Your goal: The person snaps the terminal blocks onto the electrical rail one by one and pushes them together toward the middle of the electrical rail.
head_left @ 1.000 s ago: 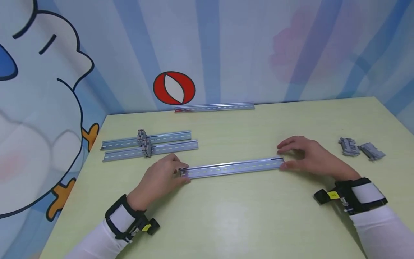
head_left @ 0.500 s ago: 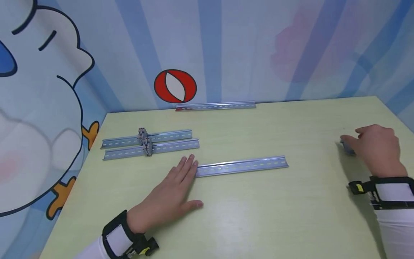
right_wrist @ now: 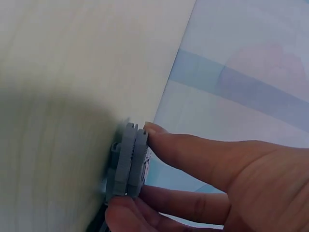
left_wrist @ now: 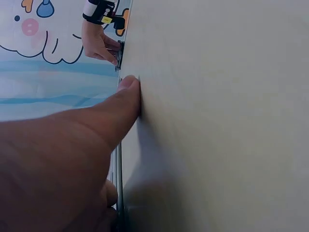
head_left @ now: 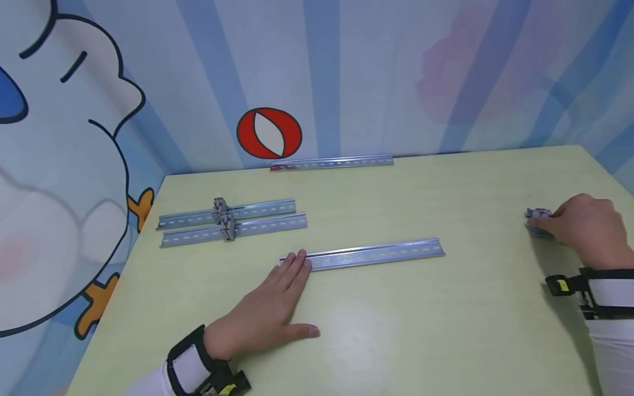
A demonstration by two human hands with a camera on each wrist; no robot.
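Observation:
A slotted metal DIN rail (head_left: 376, 254) lies lengthwise in the middle of the table. My left hand (head_left: 267, 311) rests flat at the rail's left end, its straight fingertips over the metal and its thumb spread out on the tabletop. Far to the right, my right hand (head_left: 591, 228) pinches a grey terminal block (head_left: 537, 213) between thumb and fingers. In the right wrist view, grey terminal blocks (right_wrist: 130, 162) stand face to face beside the thumb tip, with the fingers curled at their lower end. Part of the blocks is hidden by the hand.
Two more DIN rails lie at the left, the rear rail (head_left: 267, 208) and the front rail (head_left: 272, 223), with grey terminal blocks (head_left: 227, 224) across them. Another rail (head_left: 332, 162) lies along the table's back edge, against the patterned wall (head_left: 376, 77).
My left hand has gone from pinching the rail's left end to lying flat on it. The right hand has left the rail's right end and moved right, onto the grey terminal blocks.

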